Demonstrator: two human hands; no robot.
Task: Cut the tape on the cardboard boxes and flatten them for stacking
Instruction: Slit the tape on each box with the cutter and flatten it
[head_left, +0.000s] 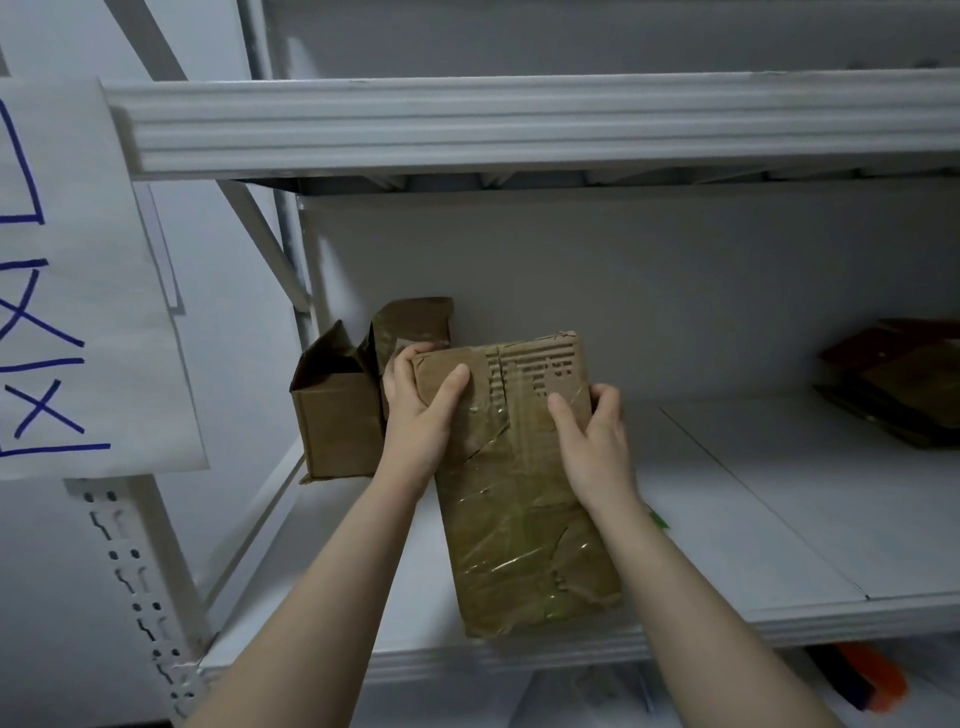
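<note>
taped box (519, 483): brown cardboard, long and fairly thin, seen from its broad top face; edges soft and dented, near corners crushed.
tape: clear and glossy, wrapped over most of the top face in wrinkled, overlapping strips; caught the light in pale streaks toward the near end.
far end of the box: outer paper layer torn away in a patch, with the corrugated ribs showing as dark horizontal stripes; a ragged split ran down from that patch toward the middle.
colour: dull olive-brown under the tape, with faint green tinges low on the face.
place: lay lengthwise on the white shelf (753, 493), left of its centre, near end at the front lip and far end toward the back wall; whether the far end was lifted off the board could not be told.
left hand (421, 410): gripped the far left corner, thumb flat across the top face, fingers curled round the far edge.
right hand (592, 441): gripped the right edge near the far end, thumb on top, fingers wrapped over the side.
open box (337, 415): stood upright just left of the held one, flaps up, tape scraps on them.
flat cardboard pile (898, 384): sat well apart at the shelf's right end.
paper sheet (78, 286): hung at far left, marked with blue pen strokes.
</note>
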